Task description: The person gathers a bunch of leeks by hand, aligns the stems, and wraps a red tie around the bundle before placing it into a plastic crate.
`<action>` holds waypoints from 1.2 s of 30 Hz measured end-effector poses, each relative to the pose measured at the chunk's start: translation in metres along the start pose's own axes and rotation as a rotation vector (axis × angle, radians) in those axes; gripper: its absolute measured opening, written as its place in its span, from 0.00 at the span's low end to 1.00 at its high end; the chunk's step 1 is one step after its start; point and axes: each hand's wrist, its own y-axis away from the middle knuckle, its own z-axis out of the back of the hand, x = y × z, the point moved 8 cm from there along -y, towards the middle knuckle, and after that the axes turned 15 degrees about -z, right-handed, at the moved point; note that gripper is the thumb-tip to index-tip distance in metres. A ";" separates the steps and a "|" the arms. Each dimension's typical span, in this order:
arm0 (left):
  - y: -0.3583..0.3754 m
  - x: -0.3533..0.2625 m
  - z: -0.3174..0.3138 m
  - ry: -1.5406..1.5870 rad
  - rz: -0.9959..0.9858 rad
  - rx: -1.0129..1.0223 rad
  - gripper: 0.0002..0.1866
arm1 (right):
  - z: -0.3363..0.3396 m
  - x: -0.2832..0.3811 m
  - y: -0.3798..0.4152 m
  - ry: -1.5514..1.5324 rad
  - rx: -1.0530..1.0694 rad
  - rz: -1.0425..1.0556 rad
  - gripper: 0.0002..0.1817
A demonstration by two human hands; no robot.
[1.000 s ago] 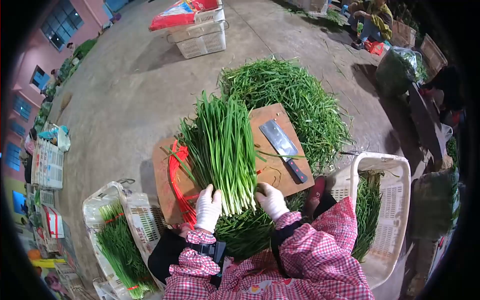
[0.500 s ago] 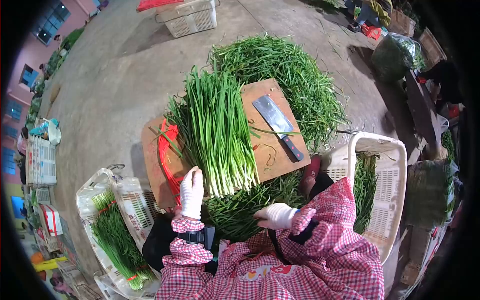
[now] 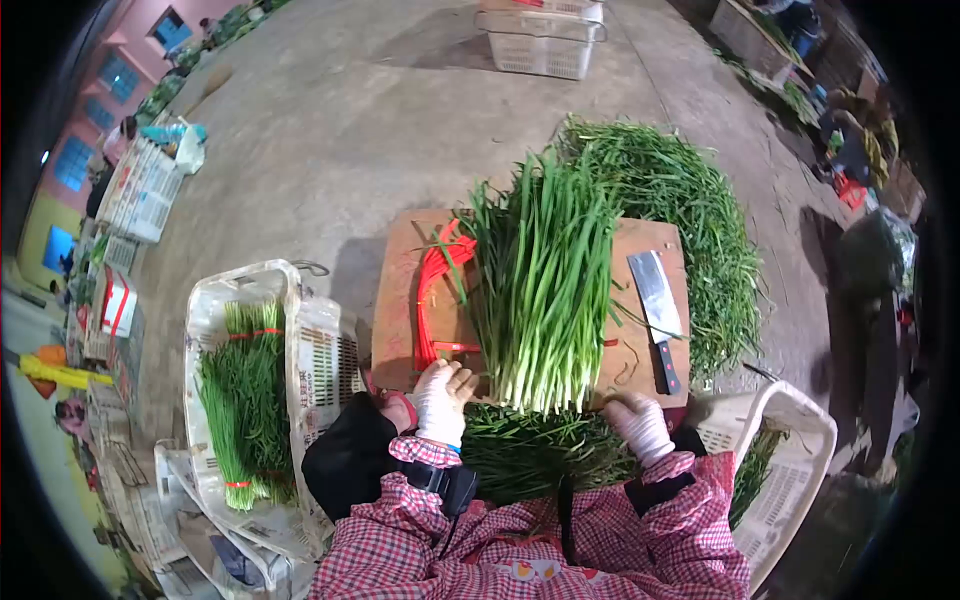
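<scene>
A thick bundle of garlic chives (image 3: 550,300) lies on a wooden board (image 3: 400,330), pale cut ends toward me and reaching the near edge. A red strap (image 3: 458,347) passes beneath it, its other end showing on the right. My left hand (image 3: 440,405), wrist wrapped in white, has its bare fingers curled at the board's near edge, left of the pale ends. My right hand (image 3: 637,422) is at the same edge on the right, its fingertips partly hidden. More red straps (image 3: 432,290) lie left of the bundle. A cleaver (image 3: 655,310) rests on the right.
Loose greens (image 3: 700,220) are heaped behind the board, with more greens (image 3: 540,450) below it. A white crate (image 3: 290,380) on the left holds tied bundles (image 3: 245,390). Another crate (image 3: 790,480) stands on the right. Stacked crates (image 3: 545,45) are farther off.
The view has turned left, so the board now appears squarer and farther right. My right hand has come up to the board's near edge; my left hand's fingers are more curled.
</scene>
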 end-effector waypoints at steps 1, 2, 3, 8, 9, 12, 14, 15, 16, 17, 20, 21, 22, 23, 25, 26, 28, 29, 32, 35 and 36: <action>-0.001 0.008 0.003 0.018 0.043 -0.049 0.12 | 0.007 -0.003 -0.009 -0.164 -0.023 -0.133 0.11; -0.001 0.017 0.003 0.036 0.090 -0.094 0.13 | 0.013 -0.006 -0.017 -0.330 -0.049 -0.269 0.11; -0.003 0.023 0.001 0.085 0.147 -0.092 0.14 | 0.015 -0.006 -0.025 -0.340 -0.049 -0.241 0.13; -0.007 0.015 -0.032 -0.225 0.196 -0.003 0.10 | 0.004 -0.023 -0.070 -0.283 -0.066 -0.060 0.21; -0.009 0.009 -0.035 -0.308 0.087 -0.010 0.08 | 0.005 -0.013 -0.063 -0.306 -0.034 -0.090 0.22; -0.017 0.000 -0.044 -0.521 -0.017 0.064 0.08 | 0.001 0.004 -0.061 -0.368 0.064 -0.171 0.25; -0.017 -0.009 -0.048 -0.663 -0.115 0.077 0.09 | 0.001 0.017 -0.062 -0.362 0.143 -0.112 0.24; -0.023 -0.012 -0.048 -0.778 -0.163 0.122 0.10 | -0.001 0.021 -0.064 -0.358 0.173 -0.100 0.22; -0.028 -0.016 -0.049 -0.895 -0.213 0.165 0.11 | -0.002 0.026 -0.066 -0.355 0.205 -0.088 0.20; -0.031 -0.019 -0.050 -1.005 -0.272 0.208 0.11 | -0.002 0.032 -0.068 -0.298 0.215 -0.069 0.17; -0.042 -0.026 -0.058 -1.129 -0.578 0.392 0.11 | -0.001 0.035 -0.084 -0.089 0.229 0.113 0.14; -0.043 -0.025 -0.056 -1.131 -0.446 0.388 0.12 | 0.002 0.041 -0.087 -0.047 0.232 0.151 0.11; -0.041 -0.030 -0.060 -1.134 -0.450 0.382 0.12 | 0.006 0.046 -0.089 -0.049 0.238 0.155 0.11; -0.039 -0.032 -0.064 -1.141 -0.438 0.388 0.12 | 0.006 0.048 -0.090 0.010 0.299 0.115 0.11; -0.043 -0.031 -0.065 -1.067 -0.462 0.382 0.11 | 0.005 0.048 -0.091 0.028 0.402 0.028 0.10; -0.044 -0.031 -0.064 -1.071 -0.462 0.375 0.11 | 0.009 0.053 -0.090 0.028 0.410 0.028 0.10; -0.042 -0.027 -0.067 -0.928 -0.339 0.288 0.11 | 0.012 0.062 -0.085 0.236 0.454 -0.026 0.08; -0.044 -0.026 -0.065 -0.889 -0.317 0.257 0.10 | 0.011 0.051 -0.087 0.235 0.466 -0.110 0.08; -0.047 -0.019 -0.057 -0.822 -0.273 0.227 0.09 | 0.013 0.026 -0.091 0.033 0.552 -0.149 0.07; -0.038 -0.017 -0.069 -0.740 -0.239 0.208 0.06 | 0.013 0.027 -0.092 -0.043 0.497 -0.166 0.07; -0.036 -0.017 -0.073 -0.739 -0.233 0.212 0.06 | 0.015 0.032 -0.093 -0.120 0.468 -0.154 0.07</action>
